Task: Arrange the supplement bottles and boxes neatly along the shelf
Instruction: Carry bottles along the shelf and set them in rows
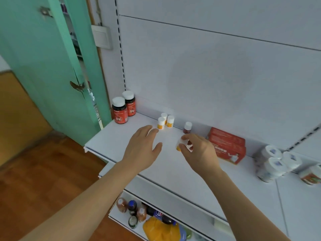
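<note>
Right hand (196, 150): pinching a small white bottle (180, 145) with a yellow label, fingers curled round its cap and body, at centre frame, just above or resting on the shelf (111, 141); contact with the surface not determinable.
Left hand (144, 148): hovering spread and holding nothing, fingers relaxed and apart, fingertips pointing toward the trio of matching small bottles (165, 121) just beyond, toward the back of the shelf.
Task items, left of frame: standing upright as a pair of large dark bottles (124, 107) marked Fe at the shelf's far left corner.
Task items, centre: standing alone, a small dark-red bottle (187, 127) just behind the right hand.
Task items, right of frame: lying stacked, red boxes (227, 145) just right of the right hand; clustering further right, a group of white-capped bottles (272, 162) and one more bottle (311, 173) at the frame edge.
Step in hand (judgement): carrying the held bottle toward the trio, probably to be set alongside.
Risk, knock-over: brushing the trio with the left fingertips, being so near, and toppling the light bottles.
Risk, collision: sweeping the right knuckles into the dark-red bottle just behind.
Risk, slip: gripping mostly near the cap, allowing tilting on set-down.
Risk, alignment: placing off-row, leaving the group uneven.
</note>
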The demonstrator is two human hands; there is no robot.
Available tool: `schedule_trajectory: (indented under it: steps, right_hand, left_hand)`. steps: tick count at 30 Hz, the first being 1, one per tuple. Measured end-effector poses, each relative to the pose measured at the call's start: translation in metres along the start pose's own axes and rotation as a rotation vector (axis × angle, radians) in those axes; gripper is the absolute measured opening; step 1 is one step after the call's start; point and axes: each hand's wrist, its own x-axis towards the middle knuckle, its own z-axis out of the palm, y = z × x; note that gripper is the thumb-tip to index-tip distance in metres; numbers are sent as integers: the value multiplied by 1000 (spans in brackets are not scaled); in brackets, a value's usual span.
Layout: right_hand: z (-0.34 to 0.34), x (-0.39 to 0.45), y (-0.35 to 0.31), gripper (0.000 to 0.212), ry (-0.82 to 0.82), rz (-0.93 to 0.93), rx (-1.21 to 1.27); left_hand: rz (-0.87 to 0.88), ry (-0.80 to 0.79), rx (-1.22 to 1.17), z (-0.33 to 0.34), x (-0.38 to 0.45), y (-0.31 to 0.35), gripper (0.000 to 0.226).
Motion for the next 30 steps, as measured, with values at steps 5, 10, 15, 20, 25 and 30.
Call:
schedule_trajectory:
  steps: [5,10,15,20,25,30]
  right_hand:
    - [44,41,-1,21,1,33,-74]
    - [84,77,20,20,-8,82,-128]
    - [114,91,32,18,12,56,-138]
    - [130,89,36,22,57,54,-152]
    - [138,93,31,25,77,109,-213]
    - [144,96,26,24,91,154,-275]
  left_hand:
    - [-4,-72,-9,-2,32,-35,58]
    - [8,-114,7,3,65,-59,58]
    - [56,-145,-24,15,92,-74,55]
    - [143,-174,-91,26,109,-87,50]
    - [244,-196,-141,28,123,-103,47]
    - [308,-200,-172,33,128,-115,45]
